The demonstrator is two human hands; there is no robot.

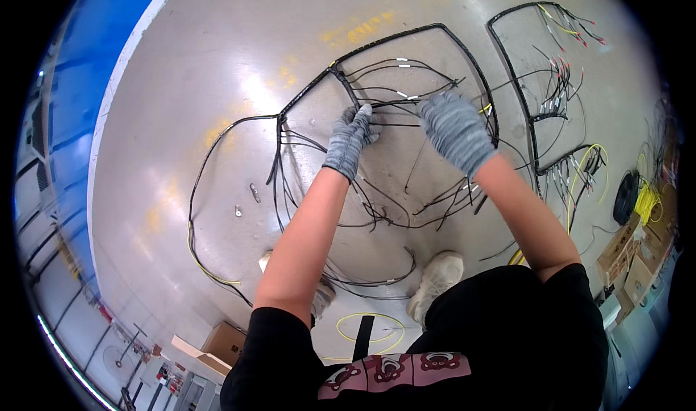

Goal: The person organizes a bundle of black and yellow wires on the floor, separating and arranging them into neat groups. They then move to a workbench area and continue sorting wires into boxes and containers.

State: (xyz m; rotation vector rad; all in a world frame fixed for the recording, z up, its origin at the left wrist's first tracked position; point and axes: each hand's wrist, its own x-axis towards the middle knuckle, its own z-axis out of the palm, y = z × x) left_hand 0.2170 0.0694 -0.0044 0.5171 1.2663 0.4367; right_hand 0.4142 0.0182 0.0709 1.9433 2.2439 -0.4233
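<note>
So the thing to look at here is the black branch [348,88] of the wiring harness. It drops off the main trunk [391,39] and slants back toward the person and a bit to the right, ending at the left hand [351,141]. From there the loose wires [395,103] fan out, long axis running pretty much left to right, straight across the gap to the right hand [457,126].

Left hand is nearer the branch by a mile: fingertips closed on it, right about where the bundle opens into single wires. The trunk sits on the far side of that hand. Right hand is well off to the right, over the wires' other end, fingers curled. Wires run into or under it, but honestly can't tell if it's pinching any of them. A few wire ends poke out past its far side.

All of this is lying on the grey floor [239,63], just ahead of the person's shoes [440,284]. More loops and tails spread out below the hands. Farther right there's a second harness [515,81] with red-tipped wires, then a coil of yellow cable [647,202] next to a black coil [625,197], plus cardboard boxes [616,259] near the edge.
</note>
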